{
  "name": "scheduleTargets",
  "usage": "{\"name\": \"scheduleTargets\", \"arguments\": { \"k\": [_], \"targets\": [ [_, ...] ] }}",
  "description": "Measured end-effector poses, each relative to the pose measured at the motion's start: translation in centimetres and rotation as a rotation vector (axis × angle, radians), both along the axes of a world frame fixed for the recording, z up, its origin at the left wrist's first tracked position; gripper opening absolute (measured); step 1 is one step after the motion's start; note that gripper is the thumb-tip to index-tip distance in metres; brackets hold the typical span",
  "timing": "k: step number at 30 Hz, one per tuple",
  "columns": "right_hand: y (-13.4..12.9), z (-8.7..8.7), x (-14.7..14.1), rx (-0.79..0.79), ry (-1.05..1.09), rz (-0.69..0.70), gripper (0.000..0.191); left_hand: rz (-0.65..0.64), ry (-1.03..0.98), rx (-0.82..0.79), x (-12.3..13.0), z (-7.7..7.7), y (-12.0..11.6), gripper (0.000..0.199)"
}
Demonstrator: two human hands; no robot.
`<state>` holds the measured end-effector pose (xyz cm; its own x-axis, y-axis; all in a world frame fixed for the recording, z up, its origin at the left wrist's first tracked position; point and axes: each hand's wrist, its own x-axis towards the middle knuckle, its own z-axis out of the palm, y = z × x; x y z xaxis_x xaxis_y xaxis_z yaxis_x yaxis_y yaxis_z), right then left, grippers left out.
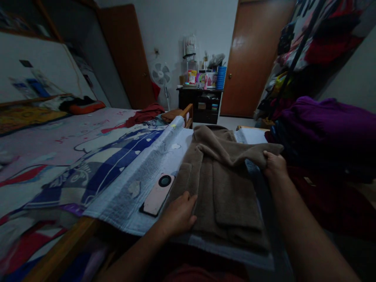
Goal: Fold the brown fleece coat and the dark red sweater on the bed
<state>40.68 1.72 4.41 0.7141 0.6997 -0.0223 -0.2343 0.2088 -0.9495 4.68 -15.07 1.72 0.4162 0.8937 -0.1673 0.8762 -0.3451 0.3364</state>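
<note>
A brown, thick-fabric coat (235,196) lies partly folded on a pale blue quilted cloth. My right hand (275,164) is closed on the end of one sleeve (246,153), which it holds raised over the coat's right side. My left hand (180,213) rests on the coat's left front panel, its thumb and forefinger apart. Just left of that hand lies a pale pink phone (158,196) with a round dark camera ring. The upper end of the coat is bunched up and partly covered by the lifted sleeve.
A bed (96,137) with patterned bedding is on the left, its wooden rail (64,250) near me. Purple fabric (329,117) is piled at the right below hanging clothes. At the back stand a fan (161,74), a dark cabinet (199,109) and brown doors.
</note>
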Motion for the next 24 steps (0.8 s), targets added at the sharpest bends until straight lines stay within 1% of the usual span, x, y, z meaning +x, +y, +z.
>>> {"name": "scheduleTargets", "arguments": {
  "k": [1,2,4,5,7,9,10,12,14,15,17,19,20,22,24],
  "targets": [
    [0.1,-0.1,0.1,-0.003,-0.022,0.002,0.033,0.001,-0.018,0.0,0.0,-0.1,0.0,0.061],
    [0.2,0.0,0.1,-0.001,-0.042,0.008,0.034,-0.011,-0.046,-0.003,-0.2,0.0,0.2,0.056],
    [0.4,0.5,0.1,0.009,-0.088,0.036,0.036,-0.049,-0.143,0.004,-0.7,0.3,1.3,0.037],
    [0.5,0.9,0.0,0.016,-0.116,0.057,0.037,-0.047,-0.197,0.036,-1.1,0.5,2.1,0.032],
    [0.4,1.8,-0.5,0.03,-0.192,0.087,0.039,0.019,-0.26,0.18,-1.8,0.3,4.0,0.033],
    [0.0,2.7,-1.2,0.05,-0.27,0.076,0.046,0.127,-0.217,0.35,-2.3,-0.7,5.7,0.034],
    [-0.3,3.0,-1.6,0.068,-0.299,0.06,0.053,0.163,-0.168,0.394,-2.4,-1.4,6.3,0.04],
    [-1.0,3.4,-2.4,0.107,-0.335,0.032,0.069,0.181,-0.066,0.398,-2.0,-3.1,6.8,0.059],
    [-1.7,3.3,-3.3,0.139,-0.341,0.068,0.081,0.157,0.015,0.381,-1.3,-4.5,6.6,0.068],
    [-2.0,3.1,-3.9,0.146,-0.332,0.12,0.081,0.139,0.047,0.387,-0.9,-5.0,6.2,0.068],
    [-2.5,2.4,-5.1,0.131,-0.297,0.267,0.074,0.11,0.099,0.411,0.0,-5.6,5.6,0.065],
    [-2.9,1.4,-6.8,0.087,-0.302,0.431,0.063,0.098,0.139,0.417,0.6,-5.6,5.3,0.067],
    [-3.1,0.8,-7.8,0.064,-0.347,0.509,0.061,0.092,0.154,0.414,0.8,-5.6,5.3,0.068],
    [-3.6,-0.4,-9.9,0.046,-0.542,0.651,0.063,0.077,0.176,0.408,1.0,-5.3,5.3,0.069],
    [-4.4,-1.5,-11.9,0.055,-0.854,0.779,0.068,0.059,0.189,0.415,1.0,-5.2,5.4,0.069]
  ]
}}
